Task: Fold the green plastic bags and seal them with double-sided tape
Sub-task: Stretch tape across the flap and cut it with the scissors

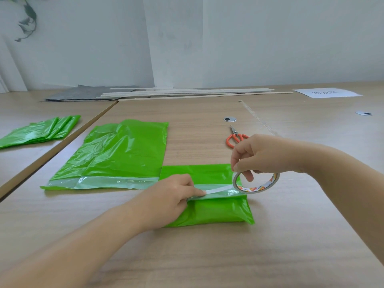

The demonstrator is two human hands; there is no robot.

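We see the pale wood-grain table run out of view on every side. On it a glossy, crinkled green bag lies flat, with a paler shiny band along its near edge. To its right lies the folded bag, smooth and rectangular; our left forearm hides its left end. A pile of green bags sits far left, cut off by the picture's edge. Our hands are apart. The left hand pinches the folded bag's upper edge, a fingertip on the end of the white tape strip; its thumb is hard to make out. The right hand grips the tape roll, raised over the bag's right end. It partly covers the orange-handled scissors.
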